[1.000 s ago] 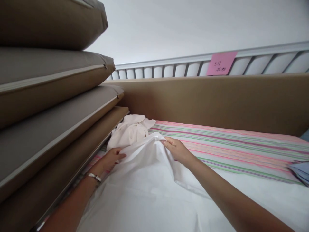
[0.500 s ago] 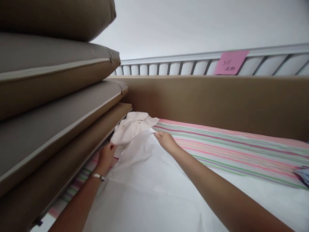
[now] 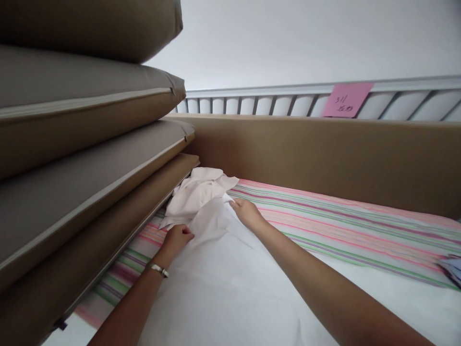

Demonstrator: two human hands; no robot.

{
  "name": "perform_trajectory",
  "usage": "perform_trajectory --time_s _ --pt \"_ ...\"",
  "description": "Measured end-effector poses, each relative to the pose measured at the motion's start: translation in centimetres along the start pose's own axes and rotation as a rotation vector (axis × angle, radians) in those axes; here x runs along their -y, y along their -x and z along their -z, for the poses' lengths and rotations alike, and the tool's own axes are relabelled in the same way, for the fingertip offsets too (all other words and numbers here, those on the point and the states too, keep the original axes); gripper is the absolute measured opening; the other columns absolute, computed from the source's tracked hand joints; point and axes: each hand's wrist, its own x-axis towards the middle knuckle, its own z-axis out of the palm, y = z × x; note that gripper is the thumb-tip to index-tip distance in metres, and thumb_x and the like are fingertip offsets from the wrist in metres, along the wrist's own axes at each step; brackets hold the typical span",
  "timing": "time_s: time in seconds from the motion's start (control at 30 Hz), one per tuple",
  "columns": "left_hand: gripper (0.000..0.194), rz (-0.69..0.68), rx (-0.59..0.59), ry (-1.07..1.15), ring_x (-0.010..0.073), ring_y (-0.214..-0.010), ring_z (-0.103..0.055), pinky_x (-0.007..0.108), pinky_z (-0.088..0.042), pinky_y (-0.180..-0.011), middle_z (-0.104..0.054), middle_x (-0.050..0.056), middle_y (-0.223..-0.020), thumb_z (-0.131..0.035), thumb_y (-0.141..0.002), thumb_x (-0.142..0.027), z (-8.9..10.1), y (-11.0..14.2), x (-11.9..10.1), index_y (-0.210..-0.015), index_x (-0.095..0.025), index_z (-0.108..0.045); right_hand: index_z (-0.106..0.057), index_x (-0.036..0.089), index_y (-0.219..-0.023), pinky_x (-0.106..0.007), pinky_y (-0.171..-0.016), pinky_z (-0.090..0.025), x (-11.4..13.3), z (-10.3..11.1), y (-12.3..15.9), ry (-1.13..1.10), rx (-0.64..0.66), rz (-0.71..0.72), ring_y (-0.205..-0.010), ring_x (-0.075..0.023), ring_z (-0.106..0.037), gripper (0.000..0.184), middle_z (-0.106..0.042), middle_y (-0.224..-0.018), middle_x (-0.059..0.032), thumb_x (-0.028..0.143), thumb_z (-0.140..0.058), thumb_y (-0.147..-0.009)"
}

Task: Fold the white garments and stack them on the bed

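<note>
A white sheet spreads from the foreground up to a raised far corner. My right hand pinches that corner between thumb and fingers. At the sheet's left edge my left hand, with a band on its wrist, is closed with its fingertips against the fabric; the exact hold is partly hidden. Just beyond both hands lies a crumpled cream cloth, touched by neither. Underneath is a pink, green and white striped cover.
A stack of thick brown and grey zipped cushions rises on the left. Behind the bed runs a long brown panel. A pink note hangs on the white slatted rail. A bluish item lies at the right edge.
My left hand has let go of the cream cloth and moved nearer and rightward to the white sheet's edge. The cream cloth's near corner has dropped. My right hand keeps its pinch.
</note>
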Motion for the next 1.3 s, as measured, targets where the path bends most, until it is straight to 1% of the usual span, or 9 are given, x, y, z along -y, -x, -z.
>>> perform_trajectory --time_s 0.2,0.4,0.5,0.6,0.8,0.93,1.1,1.2,1.3 --pt "0.017 -0.051 -0.123 0.039 0.0126 -0.058 -0.052 0.025 -0.037 -0.057 -0.055 -0.002 -0.062 -0.041 -0.079 -0.032 1.2 0.0 -0.3 -0.072 -0.020 -0.050 -0.067 0.023 -0.085 -0.027 -0.073 -0.040 0.0 -0.1 -0.2 -0.047 -0.003 0.031 -0.081 -0.0182 -0.059 0.025 -0.068 -0.082 -0.0014 0.035 -0.045 -0.085" --pt "0.023 -0.049 -0.164 0.010 0.0156 -0.071 -0.055 0.027 -0.038 -0.065 -0.062 0.003 -0.079 -0.053 -0.074 -0.037 0.4 -0.8 -0.4 -0.086 -0.018 -0.059 -0.068 0.023 -0.084 -0.028 -0.073 -0.041 0.0 -0.5 -0.1 -0.081 0.012 0.012 -0.082 -0.0195 -0.060 0.026 -0.068 -0.082 -0.0021 0.038 -0.047 -0.084" --pt "0.020 -0.056 -0.100 0.003 0.0158 -0.068 -0.054 0.027 -0.038 -0.064 -0.062 0.001 -0.072 -0.061 -0.066 -0.036 -0.6 -1.3 -0.5 -0.073 -0.018 -0.063 -0.068 0.023 -0.083 -0.029 -0.073 -0.042 0.1 -0.4 0.0 -0.101 0.008 0.026 -0.082 -0.0197 -0.060 0.025 -0.068 -0.083 -0.0024 0.038 -0.048 -0.084" --pt "0.016 -0.070 -0.085 0.006 0.0147 -0.063 -0.053 0.026 -0.037 -0.061 -0.060 0.000 -0.064 -0.058 -0.068 -0.032 -0.5 -1.6 -0.8 -0.063 -0.017 -0.060 -0.068 0.023 -0.082 -0.029 -0.073 -0.042 0.3 -0.1 0.1 -0.108 0.016 0.027 -0.080 -0.0197 -0.060 0.026 -0.068 -0.082 -0.0023 0.039 -0.047 -0.084" --pt "0.017 -0.130 -0.217 -0.041 0.0153 -0.071 -0.053 0.026 -0.036 -0.067 -0.063 0.000 -0.074 -0.050 -0.076 -0.034 1.4 -2.2 -1.5 -0.075 -0.020 -0.058 -0.068 0.023 -0.083 -0.027 -0.073 -0.042 1.3 0.4 0.4 -0.127 0.040 0.057 -0.082 -0.0194 -0.060 0.028 -0.068 -0.083 -0.0019 0.039 -0.046 -0.085" --pt "0.014 -0.155 -0.198 -0.082 0.0156 -0.069 -0.054 0.026 -0.037 -0.066 -0.063 0.002 -0.072 -0.052 -0.075 -0.031 0.7 -2.2 -0.7 -0.071 -0.020 -0.059 -0.068 0.022 -0.083 -0.029 -0.073 -0.042 2.5 -0.7 1.3 -0.043 0.077 0.022 -0.082 -0.0201 -0.061 0.030 -0.068 -0.085 -0.0034 0.039 -0.043 -0.087" --pt "0.014 -0.134 -0.278 -0.124 0.0201 -0.083 -0.056 0.031 -0.041 -0.076 -0.064 0.007 -0.086 -0.052 -0.076 -0.029 -0.1 -1.6 0.2 -0.081 -0.019 -0.060 -0.063 0.023 -0.111 -0.030 -0.088 -0.041 3.7 -2.9 3.3 -0.148 0.131 0.087 -0.105 -0.0202 -0.057 0.032 -0.066 -0.110 -0.0049 0.034 -0.044 -0.088" --pt "0.021 -0.116 -0.352 -0.110 0.0207 -0.089 -0.056 0.031 -0.041 -0.081 -0.064 0.008 -0.093 -0.046 -0.080 -0.033 0.3 -0.6 -0.1 -0.086 -0.018 -0.060 -0.051 0.025 -0.129 -0.030 -0.096 -0.039 2.8 -2.2 5.7 -0.331 0.150 0.192 -0.116 -0.0180 -0.052 0.044 -0.057 -0.127 -0.0029 0.037 -0.046 -0.087" --pt "0.030 -0.100 -0.246 -0.056 0.0191 -0.076 -0.058 0.029 -0.042 -0.071 -0.066 0.005 -0.079 -0.039 -0.082 -0.039 0.6 0.4 -0.7 -0.078 -0.019 -0.061 -0.059 0.027 -0.120 -0.036 -0.100 -0.038 -1.5 0.7 9.4 -0.288 0.059 0.197 -0.117 -0.0213 -0.051 0.039 -0.058 -0.125 -0.0018 0.042 -0.047 -0.086"
